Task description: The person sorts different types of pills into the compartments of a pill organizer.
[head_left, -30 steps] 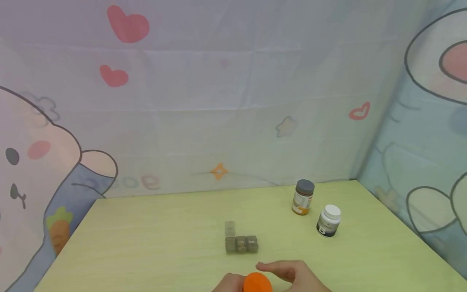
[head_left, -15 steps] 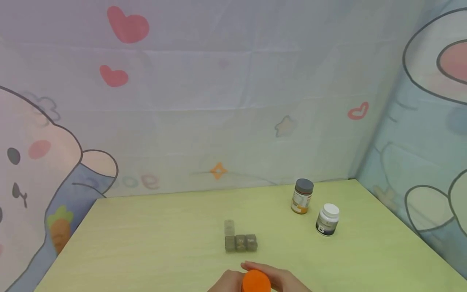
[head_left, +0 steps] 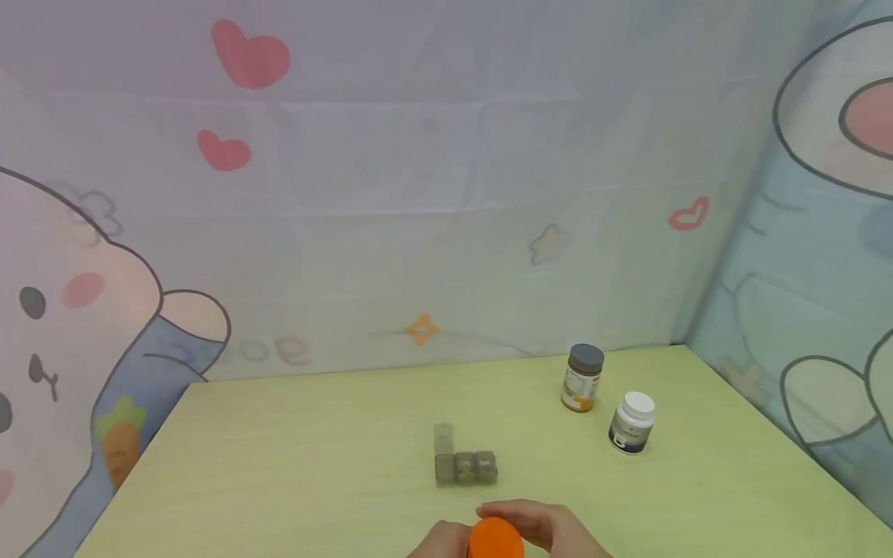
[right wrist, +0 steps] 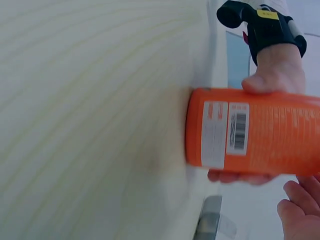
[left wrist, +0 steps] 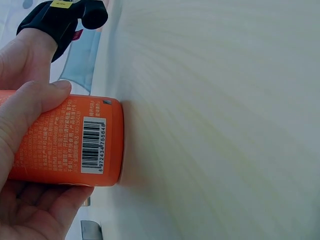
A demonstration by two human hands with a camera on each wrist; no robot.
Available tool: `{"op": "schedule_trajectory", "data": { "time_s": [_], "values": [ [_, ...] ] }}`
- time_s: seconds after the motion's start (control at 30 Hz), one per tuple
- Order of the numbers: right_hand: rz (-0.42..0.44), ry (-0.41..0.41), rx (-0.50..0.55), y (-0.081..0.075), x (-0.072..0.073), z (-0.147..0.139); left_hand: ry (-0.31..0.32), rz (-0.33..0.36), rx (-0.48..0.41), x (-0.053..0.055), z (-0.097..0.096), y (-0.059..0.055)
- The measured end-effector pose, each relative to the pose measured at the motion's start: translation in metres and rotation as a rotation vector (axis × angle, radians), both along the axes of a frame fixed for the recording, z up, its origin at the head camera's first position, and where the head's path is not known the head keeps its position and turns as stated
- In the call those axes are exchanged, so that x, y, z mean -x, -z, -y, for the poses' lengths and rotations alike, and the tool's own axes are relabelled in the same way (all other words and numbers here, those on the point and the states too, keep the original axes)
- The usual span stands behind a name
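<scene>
An orange bottle (left wrist: pixel 60 142) with a printed label and barcode has its base at or just above the tabletop. My left hand (head_left: pixel 445 540) grips it, thumb (left wrist: pixel 47 95) on one side and fingers (left wrist: pixel 55 212) on the other. In the head view only the round orange top (head_left: pixel 496 539) shows, at the bottom edge. My right hand (head_left: pixel 547 527) arches beside and behind that top with loosely bent fingers. In the right wrist view the right hand's fingers (right wrist: pixel 302 205) lie near the bottle's upper part, with no clear grip on it.
On the pale yellow-green table (head_left: pixel 293 465), a small row of grey see-through compartments (head_left: pixel 465 468) has a clear flap (head_left: pixel 443 438) behind its left end. A brown jar with a dark lid (head_left: pixel 582 377) and a white-capped bottle (head_left: pixel 632 422) stand at the back right. Printed cloth walls enclose the table.
My right hand came left toward the orange top and curved behind it, then drew slightly back right. The left hand keeps holding the bottle in about the same place.
</scene>
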State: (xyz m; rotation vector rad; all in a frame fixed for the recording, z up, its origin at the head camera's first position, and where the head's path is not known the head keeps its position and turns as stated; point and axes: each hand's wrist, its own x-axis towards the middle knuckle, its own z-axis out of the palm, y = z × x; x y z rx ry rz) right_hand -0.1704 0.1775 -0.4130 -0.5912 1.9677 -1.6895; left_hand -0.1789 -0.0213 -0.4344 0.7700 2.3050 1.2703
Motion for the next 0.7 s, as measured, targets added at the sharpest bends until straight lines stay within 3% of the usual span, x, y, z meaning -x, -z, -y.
{"op": "schedule_trajectory", "data": {
  "time_s": [0.1, 0.2, 0.37, 0.53, 0.7],
  "values": [
    [0.038, 0.035, 0.015, -0.002, -0.002, -0.012, -0.012, 0.095, -0.046, -0.003, -0.001, -0.002],
    [0.092, 0.077, 0.038, -0.004, -0.005, -0.019, 0.004, 0.113, -0.076, -0.005, -0.001, -0.004],
    [0.072, 0.045, 0.023, -0.005, -0.01, -0.014, 0.023, 0.143, -0.149, -0.006, 0.001, -0.004],
    [0.012, -0.052, -0.028, -0.007, -0.009, 0.002, 0.02, 0.06, -0.102, -0.003, 0.002, -0.002],
    [-0.06, -0.133, -0.008, -0.009, -0.003, 0.016, 0.061, -0.041, -0.133, 0.0, 0.002, 0.003]
  ]
}}
